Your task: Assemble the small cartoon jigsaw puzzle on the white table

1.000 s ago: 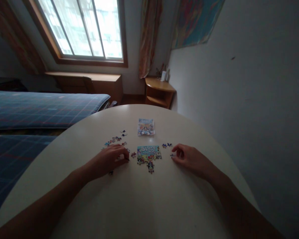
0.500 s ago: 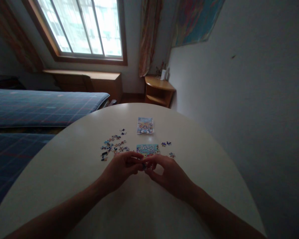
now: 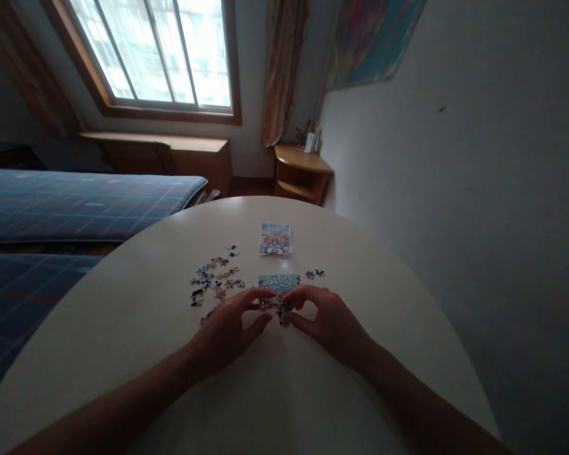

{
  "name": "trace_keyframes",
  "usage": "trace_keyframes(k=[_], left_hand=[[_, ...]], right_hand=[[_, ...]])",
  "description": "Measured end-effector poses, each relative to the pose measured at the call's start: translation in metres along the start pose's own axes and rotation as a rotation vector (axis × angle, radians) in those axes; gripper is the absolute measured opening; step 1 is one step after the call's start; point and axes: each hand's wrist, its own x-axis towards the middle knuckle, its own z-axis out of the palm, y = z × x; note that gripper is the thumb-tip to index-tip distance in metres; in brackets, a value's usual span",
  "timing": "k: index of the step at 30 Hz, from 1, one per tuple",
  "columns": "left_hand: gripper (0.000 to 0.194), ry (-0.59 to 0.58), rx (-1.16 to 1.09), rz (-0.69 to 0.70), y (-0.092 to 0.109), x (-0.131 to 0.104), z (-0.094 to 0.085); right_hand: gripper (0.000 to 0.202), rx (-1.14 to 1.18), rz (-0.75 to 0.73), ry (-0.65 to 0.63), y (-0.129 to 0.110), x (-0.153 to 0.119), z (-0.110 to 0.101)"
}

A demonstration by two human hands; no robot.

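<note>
A partly joined jigsaw puzzle (image 3: 279, 282) with a teal top strip and white lettering lies between my hands. My left hand (image 3: 232, 322) is at its lower left, thumb and forefinger apart, the fingertip near the joined pieces. My right hand (image 3: 329, 322) has thumb and fingers round a small dark puzzle piece (image 3: 283, 308) at the puzzle's lower right edge. Fingers cover part of the lower puzzle. Loose puzzle pieces (image 3: 206, 278) are scattered to the left, some partly behind my left hand.
Beyond the puzzle lies a printed picture packet (image 3: 275, 240). A few loose pieces (image 3: 315, 273) rest to the right. The round white table (image 3: 379, 284) stands close to the wall, with a plaid mattress (image 3: 85, 202) off to the left.
My left thumb and forefinger have spread apart, and that hand has drawn back slightly left. The right hand stays at the puzzle's lower edge, and more joined pieces show between the hands.
</note>
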Motion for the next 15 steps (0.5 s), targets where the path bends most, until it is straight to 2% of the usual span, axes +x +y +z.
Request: trace_keyframes(k=[3,6,10,15], left_hand=[[0.046,-0.132,0.326,0.203,-0.005,-0.003,0.001],[0.057,-0.278,0.479,0.331,-0.009,-0.004,0.002],[0.053,-0.372,0.542,0.363,-0.009,-0.005,0.001],[0.050,-0.377,0.525,0.356,-0.009,-0.006,0.001]], right_hand=[[0.016,-0.045,0.060,-0.014,0.009,0.003,-0.010],[0.017,-0.105,0.135,-0.036,0.021,0.006,-0.018],[0.017,-0.183,0.213,-0.069,0.030,0.008,-0.022],[0.019,-0.217,0.263,-0.113,0.030,0.007,-0.018]])
